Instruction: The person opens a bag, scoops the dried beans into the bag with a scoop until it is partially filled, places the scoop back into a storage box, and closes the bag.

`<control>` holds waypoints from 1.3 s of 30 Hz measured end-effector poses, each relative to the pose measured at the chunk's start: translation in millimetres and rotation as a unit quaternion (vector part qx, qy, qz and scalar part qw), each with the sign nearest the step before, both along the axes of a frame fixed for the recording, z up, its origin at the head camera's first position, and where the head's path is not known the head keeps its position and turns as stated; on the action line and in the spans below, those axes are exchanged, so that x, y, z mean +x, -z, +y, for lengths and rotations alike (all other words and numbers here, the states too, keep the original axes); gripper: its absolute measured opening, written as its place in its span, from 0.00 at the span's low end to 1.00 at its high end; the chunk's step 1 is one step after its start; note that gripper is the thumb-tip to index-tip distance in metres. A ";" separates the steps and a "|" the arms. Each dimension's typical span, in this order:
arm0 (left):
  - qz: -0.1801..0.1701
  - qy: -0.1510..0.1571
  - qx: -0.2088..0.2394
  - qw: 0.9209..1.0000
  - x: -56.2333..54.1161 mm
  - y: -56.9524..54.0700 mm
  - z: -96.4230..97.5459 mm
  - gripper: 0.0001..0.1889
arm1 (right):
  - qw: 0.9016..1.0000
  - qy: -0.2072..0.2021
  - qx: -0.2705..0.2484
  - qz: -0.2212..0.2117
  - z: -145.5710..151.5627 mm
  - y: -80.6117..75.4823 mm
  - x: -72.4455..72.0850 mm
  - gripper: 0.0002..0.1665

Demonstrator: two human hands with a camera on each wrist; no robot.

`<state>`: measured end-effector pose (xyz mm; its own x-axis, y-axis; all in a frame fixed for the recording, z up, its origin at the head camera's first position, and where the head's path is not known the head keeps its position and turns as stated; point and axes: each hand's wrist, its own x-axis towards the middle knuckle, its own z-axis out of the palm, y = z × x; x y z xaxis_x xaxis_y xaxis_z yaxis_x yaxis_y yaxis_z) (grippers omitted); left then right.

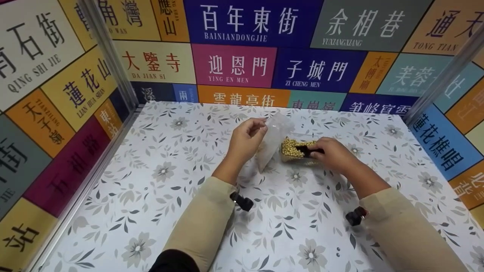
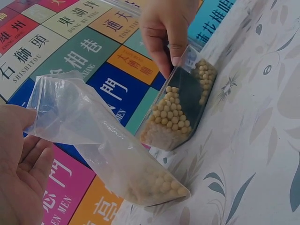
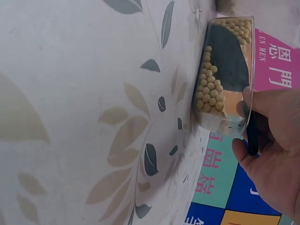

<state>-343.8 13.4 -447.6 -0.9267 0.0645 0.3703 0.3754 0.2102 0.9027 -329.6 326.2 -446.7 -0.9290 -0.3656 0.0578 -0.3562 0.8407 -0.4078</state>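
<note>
My left hand point(image 1: 245, 138) pinches the top edge of a translucent plastic bag point(image 2: 101, 126), which hangs open with some soybeans point(image 2: 164, 183) in its bottom corner. To the right of the bag stands a clear plastic box point(image 1: 289, 156) of soybeans point(image 3: 211, 91). My right hand point(image 1: 334, 155) grips the handle point(image 3: 252, 133) of a black scoop point(image 3: 229, 58). The scoop's blade is down in the box, among the beans and seen through the clear wall. Part of the box lies hidden behind my right fingers in the head view.
A white tablecloth point(image 1: 264, 226) with grey flowers and leaves covers the table. Colourful panels point(image 1: 234, 64) with street names stand along the back and both sides. A small black device point(image 1: 242, 201) is strapped at the left wrist, another point(image 1: 356, 216) at the right.
</note>
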 end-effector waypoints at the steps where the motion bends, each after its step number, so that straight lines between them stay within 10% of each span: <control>1: -0.003 0.000 -0.001 1.000 0.1 -0.3 0.1 0.04 | 1.000 0.001 -0.004 -0.004 -0.7 0.7 -0.4 0.18; 26: 0.010 0.011 0.001 1.000 -1.3 0.7 -0.1 0.05 | 0.993 0.079 -0.073 -0.048 13.5 -0.8 12.9 0.24; 39: 0.009 0.008 0.012 1.000 -1.4 1.5 0.0 0.04 | 0.974 0.124 -0.172 -0.083 38.5 2.7 19.5 0.26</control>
<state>-345.2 13.4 -449.1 -0.9185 0.0702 0.3893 0.3955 0.1821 0.9003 -310.1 364.7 -449.5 -0.9932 -0.1147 -0.0217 -0.0648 0.6958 -0.7153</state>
